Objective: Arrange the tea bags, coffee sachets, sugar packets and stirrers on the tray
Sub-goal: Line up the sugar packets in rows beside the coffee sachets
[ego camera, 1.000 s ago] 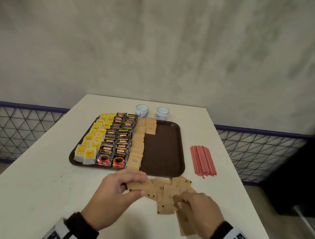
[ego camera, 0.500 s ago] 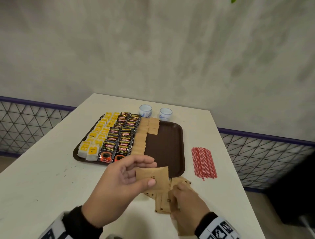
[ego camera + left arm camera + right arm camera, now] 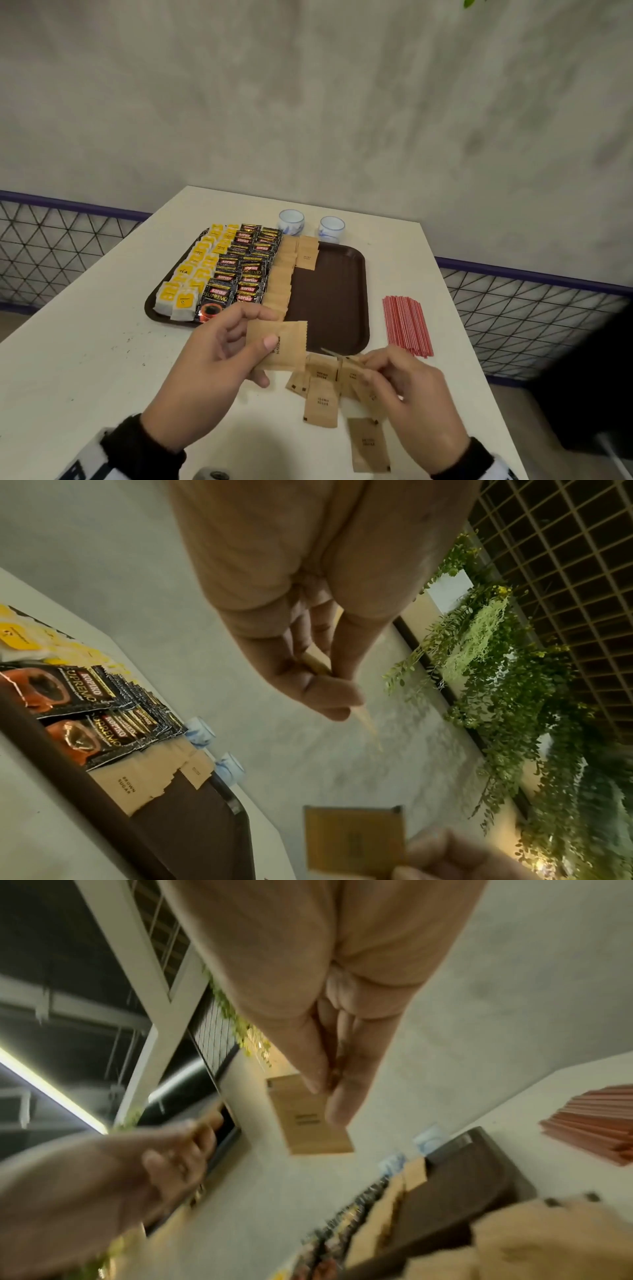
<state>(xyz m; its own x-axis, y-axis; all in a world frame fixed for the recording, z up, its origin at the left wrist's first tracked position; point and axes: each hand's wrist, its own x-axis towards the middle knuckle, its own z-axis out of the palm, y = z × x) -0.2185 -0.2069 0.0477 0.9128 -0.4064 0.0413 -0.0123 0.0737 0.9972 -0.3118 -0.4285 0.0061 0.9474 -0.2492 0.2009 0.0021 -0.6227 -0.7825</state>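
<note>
The brown tray (image 3: 346, 308) on the white tabletop (image 3: 85, 342) carries yellow-tagged tea bags (image 3: 191, 274) at its left, black coffee sachets (image 3: 243, 270) beside them, then a column of brown sugar packets (image 3: 282, 274); its right half is bare. Red stirrers (image 3: 406, 323) lie on the tabletop just right of the tray. The left hand (image 3: 212, 356) pinches one sugar packet (image 3: 284, 346) above the tray's near edge. The right hand (image 3: 411, 401) pinches another packet (image 3: 308, 1115) over the loose pile (image 3: 322, 394) near the tabletop's front edge.
</note>
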